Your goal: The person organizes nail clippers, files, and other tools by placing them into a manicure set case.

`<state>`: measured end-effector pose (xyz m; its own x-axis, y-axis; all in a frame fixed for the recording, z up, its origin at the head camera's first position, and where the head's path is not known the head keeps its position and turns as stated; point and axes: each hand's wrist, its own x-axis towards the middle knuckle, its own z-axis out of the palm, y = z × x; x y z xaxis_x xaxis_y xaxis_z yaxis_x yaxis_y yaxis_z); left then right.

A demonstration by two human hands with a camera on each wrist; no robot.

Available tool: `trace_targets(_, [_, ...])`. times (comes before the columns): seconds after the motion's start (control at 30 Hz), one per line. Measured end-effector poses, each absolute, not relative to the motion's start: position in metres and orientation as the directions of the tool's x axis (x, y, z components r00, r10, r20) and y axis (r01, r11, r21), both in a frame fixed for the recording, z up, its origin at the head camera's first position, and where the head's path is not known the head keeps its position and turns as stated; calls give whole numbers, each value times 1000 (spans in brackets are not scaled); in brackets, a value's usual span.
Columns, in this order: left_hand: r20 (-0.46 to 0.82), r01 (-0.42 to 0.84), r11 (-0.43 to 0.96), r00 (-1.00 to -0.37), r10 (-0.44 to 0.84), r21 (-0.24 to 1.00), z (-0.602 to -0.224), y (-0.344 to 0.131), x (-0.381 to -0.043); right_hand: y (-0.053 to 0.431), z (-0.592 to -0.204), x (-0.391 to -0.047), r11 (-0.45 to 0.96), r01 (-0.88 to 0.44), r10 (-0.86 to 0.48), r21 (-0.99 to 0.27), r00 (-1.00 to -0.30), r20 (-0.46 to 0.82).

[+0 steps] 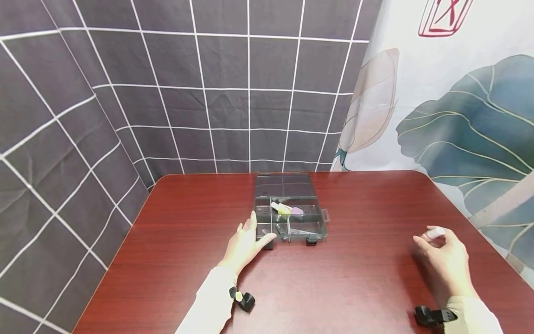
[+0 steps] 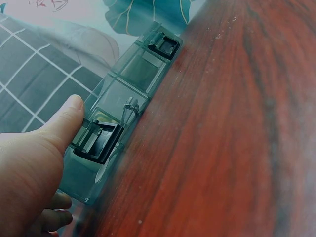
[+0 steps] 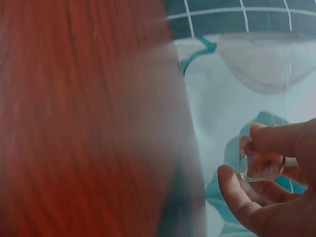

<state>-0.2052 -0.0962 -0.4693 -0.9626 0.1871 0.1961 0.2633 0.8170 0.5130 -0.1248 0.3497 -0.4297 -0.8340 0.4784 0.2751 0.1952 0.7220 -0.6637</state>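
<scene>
A clear grey divided storage box [image 1: 321, 228] stands on the table with its lid [image 1: 285, 185] raised at the back. My left hand [image 1: 243, 246] holds its front left corner, thumb at the front rim beside a black latch [image 2: 101, 143], fingers along the left side. Inside the box lie a yellow bottle [image 1: 283, 210] and a purple bottle [image 1: 297, 212], and nail clippers [image 2: 130, 109] show through the front wall. Far to the right, my right hand [image 1: 448, 257] pinches a small clear nail polish bottle [image 3: 264, 167] with a white cap [image 1: 436, 232], raised over the table's right side.
The red-brown wooden table [image 1: 354, 278] has rounded back corners. Behind it hangs a dark grid-patterned cloth [image 1: 225, 106], with a white leaf-printed cloth [image 1: 467, 120] at the right. Another black latch [image 1: 311, 240] hangs at the box's front right.
</scene>
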Motion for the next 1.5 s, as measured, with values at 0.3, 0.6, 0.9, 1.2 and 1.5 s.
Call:
trace_targets(0.3, [193,259,817,-964,184,516,-469,-96,-206,321,-426,-144,759,42,308,-650,-902,302])
trace_targets(0.6, [188,252,816,-966,178,520,-468,-95,-204,294,-421,-162,774,-17,229,-633,-924,305])
trace_targets(0.9, [172,251,800,-967,186,545,-467,-96,-204,273,-420,-179,791,-83,150,-606,-934,323])
trace_targets(1.2, [176,255,807,-966,189,532,-467,-96,-204,247,-420,-194,769,-159,77,-620,-939,336])
trace_targets(1.5, [177,253,805,-966,186,536,-466,-96,-203,223,-421,-209,747,-183,39,-639,-948,317])
